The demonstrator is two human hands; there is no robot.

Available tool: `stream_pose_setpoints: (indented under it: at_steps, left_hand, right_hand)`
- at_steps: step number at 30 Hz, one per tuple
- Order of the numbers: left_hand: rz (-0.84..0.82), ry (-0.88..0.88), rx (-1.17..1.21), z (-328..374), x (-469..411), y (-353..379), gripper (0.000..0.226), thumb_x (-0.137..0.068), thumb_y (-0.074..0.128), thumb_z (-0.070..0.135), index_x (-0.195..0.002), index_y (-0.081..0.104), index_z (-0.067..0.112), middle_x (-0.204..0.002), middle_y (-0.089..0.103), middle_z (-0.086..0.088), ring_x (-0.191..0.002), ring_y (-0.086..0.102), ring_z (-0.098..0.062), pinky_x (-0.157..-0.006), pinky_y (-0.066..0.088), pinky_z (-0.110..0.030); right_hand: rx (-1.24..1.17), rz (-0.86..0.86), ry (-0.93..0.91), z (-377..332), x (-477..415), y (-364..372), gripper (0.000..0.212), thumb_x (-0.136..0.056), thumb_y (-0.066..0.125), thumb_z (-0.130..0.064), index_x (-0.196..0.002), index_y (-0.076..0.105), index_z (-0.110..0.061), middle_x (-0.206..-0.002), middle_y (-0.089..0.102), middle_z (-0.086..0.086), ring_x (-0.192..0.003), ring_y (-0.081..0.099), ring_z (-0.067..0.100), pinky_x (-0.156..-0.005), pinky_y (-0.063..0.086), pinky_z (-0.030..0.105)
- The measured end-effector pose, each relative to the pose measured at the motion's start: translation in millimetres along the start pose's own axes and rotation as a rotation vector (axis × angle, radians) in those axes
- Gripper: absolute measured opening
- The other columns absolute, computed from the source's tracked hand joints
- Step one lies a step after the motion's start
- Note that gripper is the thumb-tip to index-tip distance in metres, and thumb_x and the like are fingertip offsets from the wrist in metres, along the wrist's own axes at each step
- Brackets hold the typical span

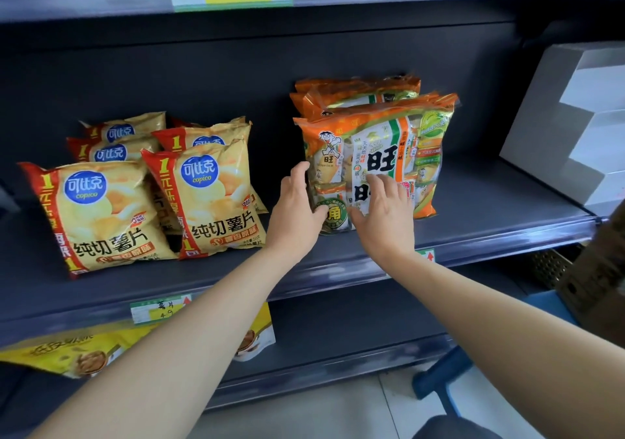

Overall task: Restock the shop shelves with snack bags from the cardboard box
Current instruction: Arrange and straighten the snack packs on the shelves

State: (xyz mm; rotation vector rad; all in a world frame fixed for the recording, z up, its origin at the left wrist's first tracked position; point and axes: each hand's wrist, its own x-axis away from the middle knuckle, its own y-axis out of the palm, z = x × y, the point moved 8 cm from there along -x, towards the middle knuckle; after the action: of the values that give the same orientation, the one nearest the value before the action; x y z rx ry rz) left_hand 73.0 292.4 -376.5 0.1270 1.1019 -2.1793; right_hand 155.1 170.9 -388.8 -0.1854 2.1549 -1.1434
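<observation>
Both hands are up at the middle shelf (490,198), working on the front cracker bag (378,154) of an orange row. The left hand (296,212) lies against the bag's left edge, fingers nearly straight and running up the side, thumb (319,213) across the lower front. It braces the bag rather than closing round it. The right hand (385,215) is wide open, its fingers (375,181) spread flat on the printed face, pressing. Neither hand carries anything.

That hold makes sense for a soft, puffy bag. It stands on its bottom seam and leans back on the other cracker bags (358,88) behind it. One hand at the side keeps it square to the row, and the flat palm pushes it back without crushing what is inside. I judge the bag to be as good as placed, with only a last straightening left.

On the same shelf to the left, well apart from the orange row, the chip bags (203,195) sit in two overlapping rows, tilted back so their fronts face out. A white carton (568,117) stands at the far right of the shelf. A price label (159,310) hangs on the shelf edge, and yellow bags (67,354) lie on the shelf below.

At the right edge, low and only partly in frame, is the cardboard box (598,262). Its contents are out of sight, so I cannot tell how many bags remain.
</observation>
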Motion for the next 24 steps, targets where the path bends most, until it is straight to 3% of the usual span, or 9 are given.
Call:
stream_pose_setpoints:
  at_steps: [4,9,11,14,16,19,24]
  left_hand:
    - [-0.03,0.097,-0.11,18,2,-8,0.053,-0.09,0.061,0.017,-0.137,0.036,0.015,-0.132,0.044,-0.007,-0.105,0.058,-0.024,-0.083,0.052,-0.039]
    - [-0.141,0.17,-0.34,49,4,-24,0.046,-0.092,0.057,0.016,-0.135,0.04,0.013,-0.128,0.047,-0.008,-0.11,0.055,-0.027,-0.086,0.049,-0.04]
    - [-0.182,0.21,-0.444,65,5,-37,0.046,-0.089,0.061,0.013,-0.132,0.045,0.009,-0.122,0.052,-0.011,-0.103,0.058,-0.03,-0.081,0.051,-0.042]
    - [-0.201,0.267,-0.549,95,1,-63,0.047,-0.068,0.079,0.006,-0.11,0.059,0.006,-0.098,0.062,-0.011,-0.078,0.064,-0.029,-0.062,0.056,-0.038]
    - [-0.208,0.288,-0.602,118,-3,-81,0.05,-0.058,0.085,0.005,-0.102,0.061,0.008,-0.09,0.061,-0.008,-0.07,0.063,-0.026,-0.056,0.054,-0.034]
    - [-0.258,0.323,-0.628,159,-6,-103,0.054,-0.053,0.086,0.005,-0.101,0.061,0.01,-0.091,0.06,-0.005,-0.071,0.062,-0.023,-0.059,0.055,-0.034]
    - [-0.313,0.381,-0.619,245,-17,-147,0.06,-0.053,0.084,0.004,-0.109,0.062,0.009,-0.092,0.062,-0.004,-0.076,0.064,-0.023,-0.064,0.053,-0.034]
  right_hand:
    - [0.015,0.016,-0.023,-1,-3,-8,0.053,-0.089,0.063,-0.028,-0.135,0.046,-0.007,-0.138,0.047,0.01,-0.129,0.039,0.031,-0.105,0.03,0.041]
    - [0.101,-0.074,-0.036,-4,-6,-35,0.05,-0.081,0.072,-0.023,-0.123,0.056,-0.002,-0.126,0.056,0.015,-0.117,0.05,0.038,-0.096,0.039,0.047]
    - [0.161,-0.108,-0.067,-9,-11,-57,0.052,-0.072,0.081,-0.021,-0.114,0.06,0.0,-0.115,0.062,0.017,-0.106,0.058,0.039,-0.089,0.046,0.047]
    - [0.234,-0.138,-0.129,-23,-22,-97,0.058,-0.058,0.089,-0.022,-0.107,0.065,-0.001,-0.104,0.067,0.016,-0.094,0.065,0.036,-0.08,0.052,0.044]
    - [0.263,-0.143,-0.185,-34,-29,-128,0.057,-0.056,0.089,-0.023,-0.103,0.066,-0.003,-0.101,0.068,0.013,-0.093,0.066,0.034,-0.081,0.051,0.04]
    - [0.272,-0.135,-0.25,-50,-40,-180,0.05,-0.057,0.086,-0.02,-0.1,0.067,-0.005,-0.101,0.067,0.011,-0.095,0.065,0.033,-0.089,0.037,0.039]
    - [0.255,-0.099,-0.28,-66,-72,-276,0.042,-0.06,0.084,-0.02,-0.096,0.067,-0.005,-0.099,0.067,0.01,-0.093,0.064,0.032,-0.089,0.036,0.037]
